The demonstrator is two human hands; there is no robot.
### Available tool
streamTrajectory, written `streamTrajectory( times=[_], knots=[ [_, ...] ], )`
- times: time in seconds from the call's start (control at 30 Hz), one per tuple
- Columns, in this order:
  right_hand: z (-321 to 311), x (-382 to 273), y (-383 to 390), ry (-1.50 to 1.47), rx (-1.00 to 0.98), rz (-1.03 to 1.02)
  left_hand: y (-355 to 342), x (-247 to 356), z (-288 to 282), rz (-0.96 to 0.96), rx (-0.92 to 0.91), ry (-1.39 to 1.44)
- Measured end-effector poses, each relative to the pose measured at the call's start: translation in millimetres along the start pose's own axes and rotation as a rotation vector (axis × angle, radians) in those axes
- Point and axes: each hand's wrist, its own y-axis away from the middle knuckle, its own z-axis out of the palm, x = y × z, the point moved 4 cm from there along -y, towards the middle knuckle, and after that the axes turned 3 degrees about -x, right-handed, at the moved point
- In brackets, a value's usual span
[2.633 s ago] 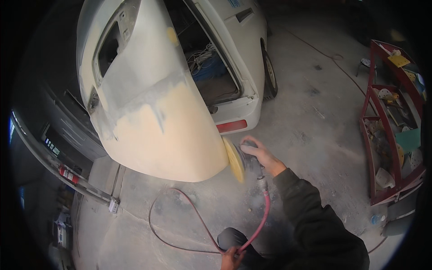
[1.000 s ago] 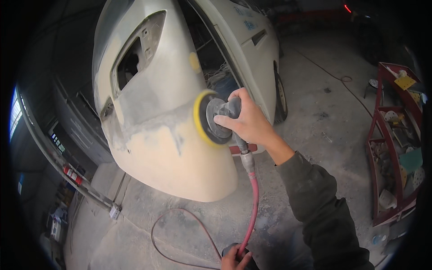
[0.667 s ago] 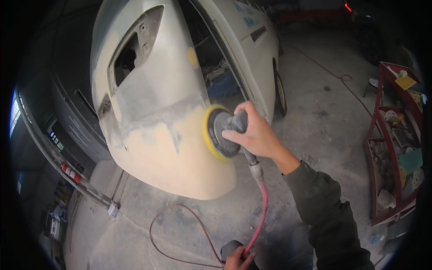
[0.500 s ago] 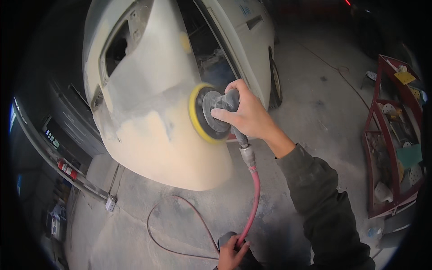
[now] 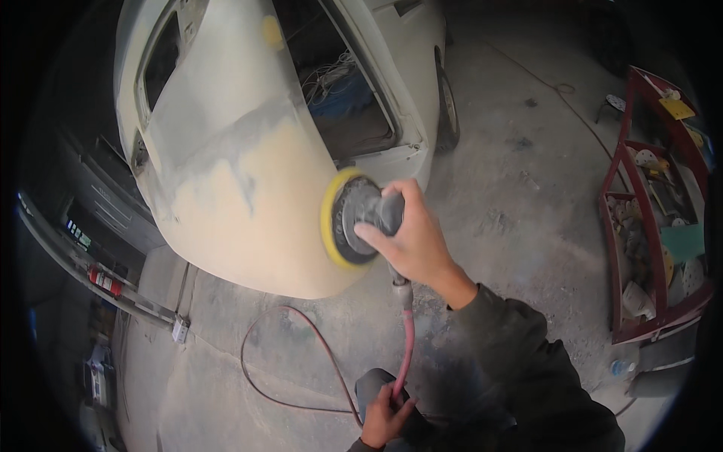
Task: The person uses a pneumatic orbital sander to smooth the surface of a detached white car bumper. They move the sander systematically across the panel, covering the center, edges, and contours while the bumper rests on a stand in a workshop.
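My right hand (image 5: 413, 235) is wrapped around the head of a dusty air sander (image 5: 367, 213) with a yellow-rimmed round pad. The pad stands on edge against the right side of a car body panel (image 5: 226, 211), near its lower end; whether it touches cannot be made out. The panel has cream and whitish areas with grey smudges between them. From the sander a reddish air hose (image 5: 407, 343) drops to my left hand (image 5: 385, 419), which is closed around it low in front of my leg.
A window opening (image 5: 339, 83) shows wires and blue material inside the car. At right stands a dark red compartmented rack (image 5: 611, 264) with sanding discs and tools. The hose loops (image 5: 245, 354) on the dusty concrete floor. A fire extinguisher (image 5: 104, 280) is at left.
The sander in my right hand has moved down along the panel toward its lower right end. The view has shifted, showing more of the window opening. My left hand still holds the hose.
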Motion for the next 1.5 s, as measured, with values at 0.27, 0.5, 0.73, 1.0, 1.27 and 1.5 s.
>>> streamTrajectory(
  times=[0.27, 0.5, 0.73, 1.0, 1.27, 1.5],
  knots=[
    [8, 20, 57, 0.149, -0.019, 0.01, -9, -45, 32, 0.008, -0.134, -0.028],
    [-2, -29, -40, 0.187, -0.01, -0.135, -36, 20, 2, 0.2, 0.044, 0.061],
    [7, -43, -49, 0.094, -0.043, -0.042, -35, 4, -12, 0.168, 0.112, 0.093],
    [19, 50, 98, 0.099, 0.002, 0.123, -10, -90, 36, 0.029, -0.038, -0.107],
    [18, 27, 68, 0.011, 0.04, 0.102, -23, -59, 29, 0.002, 0.01, -0.093],
    [34, 79, 147, 0.05, -0.033, 0.246, -5, -115, 55, 0.007, -0.064, -0.2]
  ],
)
